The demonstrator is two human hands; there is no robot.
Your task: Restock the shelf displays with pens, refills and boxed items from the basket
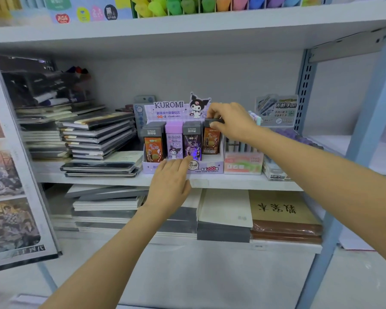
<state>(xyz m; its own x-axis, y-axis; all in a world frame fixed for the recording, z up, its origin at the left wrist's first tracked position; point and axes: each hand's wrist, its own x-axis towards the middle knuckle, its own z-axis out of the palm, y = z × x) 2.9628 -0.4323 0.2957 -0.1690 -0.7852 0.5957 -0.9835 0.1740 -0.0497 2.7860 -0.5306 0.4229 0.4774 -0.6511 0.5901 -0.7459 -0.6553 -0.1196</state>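
Observation:
A purple Kuromi display box (210, 168) of pencil-lead refills stands on the middle shelf (232, 182). It holds a row of small boxes: orange (153, 148), lilac (174, 144), dark purple (192, 141). My right hand (230, 121) pinches the grey top of the rightmost orange refill box (211, 140), which stands in the display's right end. With fingers straight, my left hand (169, 184) presses against the front of the display box. The basket is out of view.
Stacks of notebooks (98, 139) lie left of the display. A pastel pen box (243, 162) and a lead display card (276, 110) stand to its right. Highlighters (187, 5) fill the upper shelf. Pads (283, 210) lie on the lower shelf. A blue upright (366, 121) frames the right side.

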